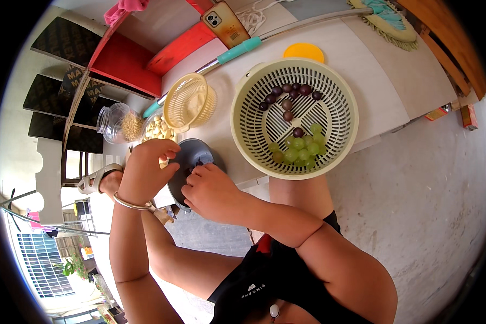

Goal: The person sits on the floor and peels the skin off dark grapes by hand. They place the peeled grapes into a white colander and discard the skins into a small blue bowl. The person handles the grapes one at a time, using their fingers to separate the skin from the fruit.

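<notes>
My left hand (148, 166), with a bangle on its wrist, hovers at the left rim of a dark grey bucket-like bowl (209, 148). Its thumb and fingers are apart, and I see nothing held between them. Into that bowl reaches my right hand (215, 195), fingers bent and drawn together; whatever they hold is hidden. Small dark pieces (198, 162) show inside, too shaded to name. Beyond and to the right, a pale green colander (240, 116) holds dark purple grapes (305, 89) at its far side and a cluster of green grapes (298, 143) at its near side.
A small cream basket (191, 102) stands behind the bowl, beside a container of pale cloves or nuts (157, 128) and a clear jar of grains (123, 124). Farther back lie a phone (225, 24), a mop pole (238, 50) and a yellow lid (303, 52).
</notes>
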Available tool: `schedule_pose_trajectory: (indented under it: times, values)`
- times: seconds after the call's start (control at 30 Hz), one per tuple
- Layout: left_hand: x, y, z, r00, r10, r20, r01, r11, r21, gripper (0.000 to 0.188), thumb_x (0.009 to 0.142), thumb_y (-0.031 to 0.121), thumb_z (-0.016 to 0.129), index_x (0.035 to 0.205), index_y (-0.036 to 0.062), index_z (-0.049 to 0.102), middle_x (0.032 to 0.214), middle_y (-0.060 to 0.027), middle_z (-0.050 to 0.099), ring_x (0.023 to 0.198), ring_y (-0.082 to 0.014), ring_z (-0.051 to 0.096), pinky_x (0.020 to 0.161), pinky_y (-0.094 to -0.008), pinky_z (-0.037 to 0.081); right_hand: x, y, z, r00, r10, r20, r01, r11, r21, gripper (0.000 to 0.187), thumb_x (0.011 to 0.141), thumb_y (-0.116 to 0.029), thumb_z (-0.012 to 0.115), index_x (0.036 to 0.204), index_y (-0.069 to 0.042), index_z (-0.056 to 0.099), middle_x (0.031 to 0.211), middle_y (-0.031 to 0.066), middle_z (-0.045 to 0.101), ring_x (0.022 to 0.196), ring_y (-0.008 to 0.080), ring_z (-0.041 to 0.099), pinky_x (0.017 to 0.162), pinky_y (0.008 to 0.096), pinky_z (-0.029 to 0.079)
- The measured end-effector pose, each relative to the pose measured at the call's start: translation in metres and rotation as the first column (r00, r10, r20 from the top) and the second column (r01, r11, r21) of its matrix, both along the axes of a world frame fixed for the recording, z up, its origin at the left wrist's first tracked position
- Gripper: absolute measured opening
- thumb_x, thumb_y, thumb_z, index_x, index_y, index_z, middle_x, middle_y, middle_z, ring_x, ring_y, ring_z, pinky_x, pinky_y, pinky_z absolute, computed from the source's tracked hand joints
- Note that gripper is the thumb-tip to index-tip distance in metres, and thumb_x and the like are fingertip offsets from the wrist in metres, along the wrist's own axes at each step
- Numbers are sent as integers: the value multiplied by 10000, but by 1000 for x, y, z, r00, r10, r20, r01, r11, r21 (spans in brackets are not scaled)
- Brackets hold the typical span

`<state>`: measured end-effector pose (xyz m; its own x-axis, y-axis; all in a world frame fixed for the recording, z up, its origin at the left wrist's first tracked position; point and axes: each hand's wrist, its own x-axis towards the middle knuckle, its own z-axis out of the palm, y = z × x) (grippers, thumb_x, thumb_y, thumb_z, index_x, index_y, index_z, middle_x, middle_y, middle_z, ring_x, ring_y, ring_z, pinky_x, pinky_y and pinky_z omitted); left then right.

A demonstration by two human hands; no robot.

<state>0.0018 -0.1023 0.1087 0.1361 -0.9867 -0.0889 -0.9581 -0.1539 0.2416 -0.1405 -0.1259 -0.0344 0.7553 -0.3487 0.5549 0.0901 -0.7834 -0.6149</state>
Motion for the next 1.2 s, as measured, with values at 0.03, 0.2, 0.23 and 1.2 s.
schedule_pose_trajectory:
  times: [0.03,0.2,0.23,1.2]
  values:
    - [-10,-9,2,999,26,-27,-29,996,-87,268,733,27,740,999,17,708,896,-123,714,823,-254,685,752,-362,543,1,3,1,1000,18,-23,-18,1000,-14,153,792,-188,753,843,-73,666,852,64,635,942,253,593,867,408,458]
    - [-66,-79,-24,937,-349,18,344,911,-229,260,769,43,755,1024,21,708,929,-143,697,867,-292,662,787,-383,532,9,11,-3,1000,0,27,0,1000,2,121,785,-131,662,878,-57,683,880,109,670,910,273,615,816,410,456]
    - [-74,-92,-34,899,-430,82,437,873,-214,238,784,67,739,1014,24,697,941,-134,686,904,-312,650,789,-406,530,12,11,-1,995,14,95,-20,998,61,152,814,-112,656,951,-44,646,934,121,653,942,294,606,841,420,459]
    - [9,77,-60,397,-31,-917,-518,817,-252,347,845,-111,688,1174,-13,641,1050,-82,704,969,-146,658,848,-255,528,4,-10,12,938,-188,292,84,939,334,129,749,-20,748,836,-59,660,871,63,661,858,284,617,757,407,498]
